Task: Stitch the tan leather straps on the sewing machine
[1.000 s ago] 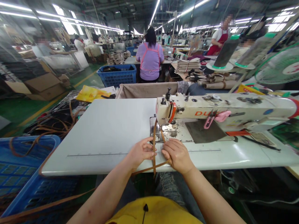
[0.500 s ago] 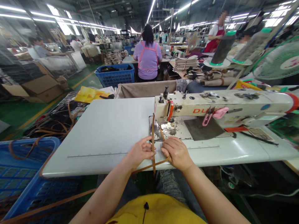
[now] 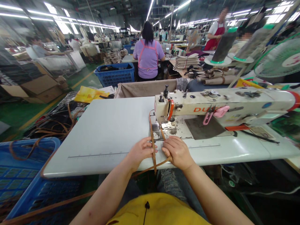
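Brown leather strap [image 3: 153, 157] runs between two bare hands at the bottom centre of the frame, its upper length rising to the needle area of a sewing machine and its lower end hanging past the table's front edge. The left hand [image 3: 140, 150] sits to the strap's left, fingers gently curled, their tips against the leather. The right hand [image 3: 177, 152] lies flatter on the strap's right, fingers pressed together and bearing down on a second leather strip [image 3: 161, 164] that slants toward the lower left. Whether either thumb truly pinches cannot be told from this view. Held this way, the leather stays close to the table and lined up with the presser foot [image 3: 156, 127]. That foot belongs to the cream industrial sewing machine [image 3: 222, 104], which stretches across the right of the frame, with pink-handled thread snips [image 3: 209, 115] hanging from its arm above a dark mat [image 3: 203, 127]. The white sewing table [image 3: 93, 134] spreads left, a ruler line along its front. More strap trails across a blue plastic crate [image 3: 30, 178] at lower left. Further off, at upper centre, a co-worker [image 3: 148, 51] in a lilac top sits with their back turned.
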A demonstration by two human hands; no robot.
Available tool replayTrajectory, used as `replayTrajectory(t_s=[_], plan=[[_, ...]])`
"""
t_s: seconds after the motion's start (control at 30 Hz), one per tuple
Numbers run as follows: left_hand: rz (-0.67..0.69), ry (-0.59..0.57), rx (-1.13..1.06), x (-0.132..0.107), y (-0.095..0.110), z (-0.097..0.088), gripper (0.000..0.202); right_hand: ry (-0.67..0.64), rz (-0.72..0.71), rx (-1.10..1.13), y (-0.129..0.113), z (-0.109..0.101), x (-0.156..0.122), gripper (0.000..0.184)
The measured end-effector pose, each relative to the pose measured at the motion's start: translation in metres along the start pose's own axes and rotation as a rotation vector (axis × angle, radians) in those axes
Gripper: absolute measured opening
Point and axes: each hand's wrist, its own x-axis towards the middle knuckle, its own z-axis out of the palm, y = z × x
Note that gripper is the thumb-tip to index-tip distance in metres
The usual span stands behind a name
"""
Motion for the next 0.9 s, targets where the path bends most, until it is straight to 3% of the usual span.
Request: replayTrajectory(t_s=[0.1, 0.2, 0.23, 0.33, 0.4, 0.47, 0.53, 0.67, 0.9], plan=[[-0.026, 0.091, -0.039, 0.0, 0.005, 0.002, 0.055, -0.004, -0.006, 0.001, 0.0, 0.0, 0.0, 0.028], [-0.124, 0.119, 0.138, -0.005, 0.014, -0.003, 0.051, -0.015, 0.006, 0.008, 0.0, -0.001, -0.001, 0.03], [-0.177, 0.057, 0.232, -0.008, 0.018, -0.006, 0.049, -0.018, 0.014, 0.01, 0.0, -0.001, -0.001, 0.03], [-0.244, -0.285, 0.589, -0.022, 0.035, -0.017, 0.045, -0.02, 0.02, 0.007, 0.0, -0.001, -0.001, 0.03], [-0.221, -0.398, 0.878, -0.03, 0.047, -0.023, 0.049, -0.012, 0.011, 0.004, 0.0, 0.0, -0.001, 0.03], [-0.196, -0.308, 1.15, -0.032, 0.056, -0.027, 0.054, -0.002, 0.008, 0.008, 0.0, 0.0, -0.001, 0.03], [-0.12, -0.107, 1.313, -0.027, 0.06, -0.028, 0.052, -0.002, 0.009, 0.011, 0.0, 0.001, -0.001, 0.031], [0.147, 0.188, 1.291, 0.001, 0.055, -0.026, 0.026, -0.015, 0.013, 0.014, 0.001, 0.001, -0.002, 0.031], [0.276, 0.297, 1.201, 0.069, 0.028, -0.011, 0.043, 0.007, 0.004, -0.004, -0.001, 0.001, -0.002, 0.035]])
